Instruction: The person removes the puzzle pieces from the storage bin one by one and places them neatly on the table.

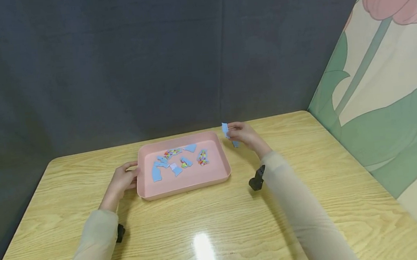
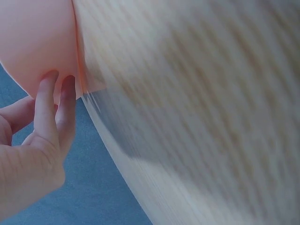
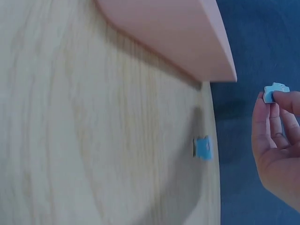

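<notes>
A pink tray (image 1: 183, 185) lies on the table with several flat light blue puzzle pieces (image 1: 156, 173) in it, some printed with many colours. At the tray's left end is my left hand (image 1: 122, 178); in the left wrist view its extended fingertips (image 2: 68, 89) touch the outer wall. Beyond the tray's right end, my right hand (image 1: 245, 135) pinches a light blue puzzle piece (image 1: 225, 129) between thumb and fingers, held above the table. Another blue piece (image 3: 204, 147) lies on the table below that hand, partly hidden by it in the head view.
The wooden table (image 1: 164, 227) ends at the back against a dark curtain (image 1: 134, 70). To the right stands a wall (image 1: 386, 103) painted with a tulip and leaves. Black wrist cameras (image 1: 257, 178) sit on both sleeves.
</notes>
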A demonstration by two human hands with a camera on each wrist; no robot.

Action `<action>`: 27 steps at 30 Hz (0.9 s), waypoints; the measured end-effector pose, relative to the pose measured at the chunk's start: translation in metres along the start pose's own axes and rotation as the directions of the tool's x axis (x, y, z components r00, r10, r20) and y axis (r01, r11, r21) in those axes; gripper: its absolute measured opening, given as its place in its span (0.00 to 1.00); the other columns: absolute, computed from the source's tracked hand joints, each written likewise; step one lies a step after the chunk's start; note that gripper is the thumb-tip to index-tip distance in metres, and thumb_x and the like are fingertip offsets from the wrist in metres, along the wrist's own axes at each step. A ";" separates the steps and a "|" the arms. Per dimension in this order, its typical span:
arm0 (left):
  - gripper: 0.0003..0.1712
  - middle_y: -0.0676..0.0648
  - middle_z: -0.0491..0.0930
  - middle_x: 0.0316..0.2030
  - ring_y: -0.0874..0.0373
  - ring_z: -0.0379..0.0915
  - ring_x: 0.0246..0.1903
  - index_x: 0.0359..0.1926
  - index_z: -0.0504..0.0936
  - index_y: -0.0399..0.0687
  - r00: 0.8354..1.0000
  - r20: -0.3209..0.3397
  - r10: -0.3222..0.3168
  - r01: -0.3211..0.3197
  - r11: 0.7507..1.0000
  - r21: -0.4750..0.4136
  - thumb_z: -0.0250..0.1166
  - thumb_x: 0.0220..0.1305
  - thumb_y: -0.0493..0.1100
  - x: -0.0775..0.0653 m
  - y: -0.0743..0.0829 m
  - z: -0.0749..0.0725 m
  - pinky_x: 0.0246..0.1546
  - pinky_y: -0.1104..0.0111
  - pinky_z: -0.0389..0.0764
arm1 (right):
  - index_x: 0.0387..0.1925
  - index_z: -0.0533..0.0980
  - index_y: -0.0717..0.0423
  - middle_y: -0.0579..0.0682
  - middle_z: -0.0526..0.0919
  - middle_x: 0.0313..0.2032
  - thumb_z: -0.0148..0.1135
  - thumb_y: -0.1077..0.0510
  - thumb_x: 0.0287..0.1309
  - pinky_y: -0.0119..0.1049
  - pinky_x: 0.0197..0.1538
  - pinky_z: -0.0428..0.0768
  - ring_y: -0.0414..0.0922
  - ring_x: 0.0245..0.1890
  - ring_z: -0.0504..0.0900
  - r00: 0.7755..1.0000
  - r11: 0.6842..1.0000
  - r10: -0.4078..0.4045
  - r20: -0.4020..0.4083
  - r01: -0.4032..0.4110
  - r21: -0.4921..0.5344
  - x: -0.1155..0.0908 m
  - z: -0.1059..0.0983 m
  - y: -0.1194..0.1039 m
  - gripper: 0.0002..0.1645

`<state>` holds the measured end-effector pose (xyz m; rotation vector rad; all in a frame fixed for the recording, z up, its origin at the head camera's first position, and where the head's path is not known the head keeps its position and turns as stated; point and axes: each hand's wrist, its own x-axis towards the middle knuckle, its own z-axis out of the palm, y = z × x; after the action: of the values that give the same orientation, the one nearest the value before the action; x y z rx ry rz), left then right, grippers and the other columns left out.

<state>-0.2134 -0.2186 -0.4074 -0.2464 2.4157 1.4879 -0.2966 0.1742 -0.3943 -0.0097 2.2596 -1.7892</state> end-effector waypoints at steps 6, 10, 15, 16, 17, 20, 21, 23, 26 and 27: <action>0.29 0.25 0.67 0.62 0.52 0.78 0.47 0.71 0.55 0.34 1.000 0.002 0.007 -0.007 1.000 0.000 0.45 0.73 0.42 0.000 -0.001 0.000 0.48 0.62 0.82 | 0.67 0.60 0.67 0.61 0.71 0.57 0.50 0.67 0.64 0.38 0.63 0.74 0.48 0.53 0.75 0.998 1.000 0.009 -0.055 -0.010 -0.021 -0.001 -0.014 0.012 0.30; 0.29 0.25 0.66 0.62 0.49 0.77 0.50 0.71 0.55 0.34 1.000 0.001 0.004 -0.004 1.000 0.000 0.45 0.73 0.42 -0.002 0.001 0.001 0.49 0.61 0.82 | 0.68 0.60 0.67 0.65 0.69 0.59 0.50 0.68 0.63 0.33 0.59 0.77 0.46 0.51 0.75 0.996 0.999 0.028 -0.082 -0.031 -0.025 -0.002 -0.023 0.020 0.31; 0.30 0.25 0.66 0.62 0.46 0.76 0.52 0.71 0.55 0.34 1.000 -0.002 0.002 -0.002 1.000 -0.001 0.45 0.73 0.42 -0.001 0.001 0.002 0.50 0.60 0.81 | 0.68 0.58 0.67 0.69 0.67 0.63 0.50 0.69 0.64 0.30 0.57 0.78 0.45 0.50 0.76 0.992 0.997 0.061 -0.111 -0.066 -0.040 -0.005 -0.031 0.027 0.32; 0.29 0.25 0.66 0.62 0.46 0.76 0.52 0.71 0.55 0.34 1.000 -0.001 0.001 -0.001 1.000 -0.001 0.45 0.73 0.42 0.000 0.000 0.002 0.50 0.60 0.81 | 0.69 0.58 0.66 0.69 0.67 0.63 0.50 0.69 0.64 0.30 0.57 0.78 0.47 0.52 0.76 0.991 0.996 0.069 -0.117 -0.074 -0.040 -0.006 -0.032 0.028 0.32; 0.29 0.25 0.66 0.62 0.45 0.75 0.53 0.71 0.55 0.34 1.000 -0.002 -0.001 0.001 1.000 -0.001 0.45 0.73 0.42 0.001 0.000 0.003 0.50 0.59 0.81 | 0.69 0.58 0.66 0.69 0.67 0.64 0.50 0.70 0.64 0.30 0.58 0.77 0.50 0.54 0.76 0.989 0.996 0.076 -0.123 -0.082 -0.039 -0.006 -0.034 0.029 0.32; 0.29 0.26 0.66 0.62 0.45 0.75 0.53 0.71 0.55 0.34 1.000 -0.006 -0.003 0.003 1.000 0.001 0.45 0.73 0.42 0.002 0.000 0.003 0.51 0.59 0.81 | 0.69 0.58 0.63 0.68 0.67 0.64 0.50 0.70 0.64 0.30 0.58 0.76 0.54 0.61 0.72 0.986 0.993 0.095 -0.138 -0.103 -0.055 -0.008 -0.037 0.031 0.33; 0.29 0.26 0.66 0.62 0.45 0.75 0.53 0.71 0.55 0.35 1.000 -0.007 -0.003 0.003 1.000 0.002 0.45 0.73 0.42 0.002 0.000 0.003 0.51 0.58 0.80 | 0.69 0.58 0.63 0.67 0.67 0.64 0.51 0.70 0.64 0.29 0.56 0.76 0.55 0.62 0.70 0.985 0.992 0.099 -0.142 -0.109 -0.068 -0.008 -0.038 0.032 0.33; 0.29 0.26 0.66 0.62 0.45 0.75 0.53 0.71 0.56 0.35 1.000 -0.012 -0.004 0.004 1.000 0.005 0.45 0.73 0.42 0.003 0.000 0.003 0.51 0.58 0.80 | 0.69 0.58 0.63 0.68 0.67 0.65 0.51 0.70 0.63 0.27 0.53 0.76 0.55 0.63 0.70 0.984 0.989 0.103 -0.145 -0.118 -0.095 -0.009 -0.040 0.034 0.33; 0.29 0.26 0.67 0.62 0.46 0.75 0.52 0.71 0.56 0.35 1.000 -0.015 -0.003 0.003 1.000 0.012 0.45 0.73 0.42 0.003 -0.001 0.003 0.51 0.58 0.80 | 0.69 0.59 0.64 0.68 0.67 0.65 0.51 0.71 0.62 0.22 0.47 0.75 0.49 0.56 0.75 0.983 0.986 0.114 -0.143 -0.129 -0.103 -0.009 -0.041 0.037 0.34; 0.29 0.26 0.67 0.62 0.46 0.75 0.52 0.71 0.56 0.35 1.000 -0.017 -0.006 0.006 1.000 0.014 0.45 0.73 0.42 0.003 -0.001 0.002 0.51 0.59 0.80 | 0.69 0.59 0.64 0.69 0.67 0.64 0.51 0.71 0.62 0.21 0.44 0.76 0.46 0.53 0.76 0.983 0.986 0.116 -0.141 -0.131 -0.099 -0.008 -0.041 0.037 0.34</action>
<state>-0.2155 -0.2169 -0.4098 -0.2635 2.4356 1.4712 -0.2912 0.2243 -0.4199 0.2329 2.3897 -1.6483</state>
